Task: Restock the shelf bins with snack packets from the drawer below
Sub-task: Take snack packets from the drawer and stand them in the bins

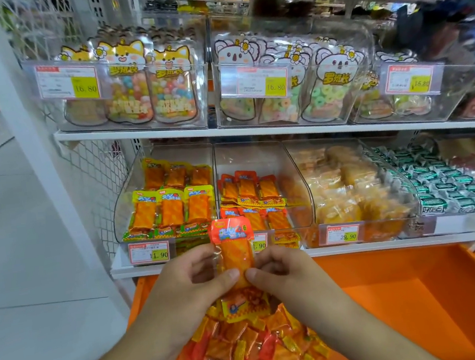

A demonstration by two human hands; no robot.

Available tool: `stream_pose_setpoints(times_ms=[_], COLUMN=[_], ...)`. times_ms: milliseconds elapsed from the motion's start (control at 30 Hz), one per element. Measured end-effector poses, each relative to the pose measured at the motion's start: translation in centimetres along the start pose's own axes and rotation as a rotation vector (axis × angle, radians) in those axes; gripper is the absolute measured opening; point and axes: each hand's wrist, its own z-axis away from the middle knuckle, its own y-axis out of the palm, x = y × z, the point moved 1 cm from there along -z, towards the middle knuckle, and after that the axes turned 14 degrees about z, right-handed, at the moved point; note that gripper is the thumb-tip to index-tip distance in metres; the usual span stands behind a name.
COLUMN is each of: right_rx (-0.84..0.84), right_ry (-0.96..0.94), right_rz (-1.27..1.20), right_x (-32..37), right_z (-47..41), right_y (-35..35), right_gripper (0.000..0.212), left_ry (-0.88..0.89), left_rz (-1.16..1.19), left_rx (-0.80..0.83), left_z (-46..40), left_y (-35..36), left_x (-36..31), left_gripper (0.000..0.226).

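Note:
My left hand (188, 284) and my right hand (287, 274) together grip a small stack of orange-red snack packets (233, 247), held upright in front of the lower shelf. Both thumbs press on the packets' front. Just behind stands a clear bin of orange-red packets (250, 199), and to its left a clear bin of yellow-green packets (171, 204). Below my hands the orange drawer (418, 292) is pulled out. A loose heap of orange, red and yellow packets (257, 348) lies in its left part.
Further right on the lower shelf are bins of pale yellow snacks (346, 192) and green-white packets (442, 184). The upper shelf (137, 131) carries clear bins of candy bags with price tags. A white post (30, 143) stands at the left, with floor beyond it.

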Motion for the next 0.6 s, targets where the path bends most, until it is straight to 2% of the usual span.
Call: stream_pose_setpoints(times_ms=[133, 233, 367, 400, 500, 600], right_rx=[0.014, -0.002, -0.057, -0.081, -0.182, -0.269], right_ry=[0.003, -0.043, -0.082, -0.077, -0.030, 0.032], right_rz=[-0.087, -0.091, -0.079, -0.090, -0.099, 0.000], right_x=[0.0, 0.1, 0.8, 0.9, 1.3, 1.3], right_z=[-0.2, -0.9, -3.1, -4.0, -8.0, -12.5], right_y=[-0.3, -0.7, -1.9, -2.5, -4.6, -6.2], right_gripper=[0.018, 0.028, 0.030, 0.034, 0.050, 0.032], left_ry=[0.060, 0.131, 0.272, 0.308, 0.371, 0.381], left_rz=[-0.075, -0.190, -0.427, -0.485, -0.794, -1.026], left_rx=[0.019, 0.093, 0.107, 0.099, 0.073, 0.065], left_z=[-0.2, -0.7, -3.3, -4.1, -6.6, -8.2], left_y=[0.4, 0.8, 0.7, 0.6, 0.0, -0.6], left_x=[-0.1, -0.9, -1.7, -1.9, -2.2, -1.6], left_gripper=[0.030, 0.041, 0.028, 0.033, 0.064, 0.076])
